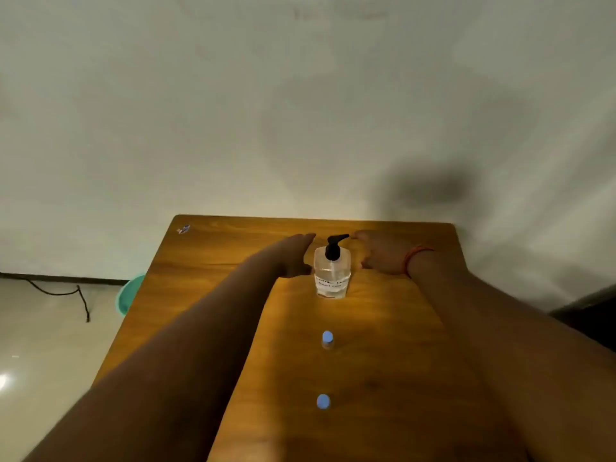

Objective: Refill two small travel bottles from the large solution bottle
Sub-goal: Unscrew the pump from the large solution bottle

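A large clear solution bottle (332,274) with a black pump top and a white label stands upright toward the far end of the wooden table (206,261). My left hand (295,256) is stretched out just left of it, fingers apart, thumb close to the bottle's side. My right hand (383,255), an orange band at its wrist, lies just right of the bottle with fingers spread. Neither hand grips anything. Two small travel bottles with blue caps stand in a line nearer me: one (327,340) mid-table, the other (323,401) closer.
The table's far edge meets a pale wall. A green basin (128,295) sits on the floor left of the table, beside a dark cable (66,293). A small scrap (183,229) lies at the table's far left corner.
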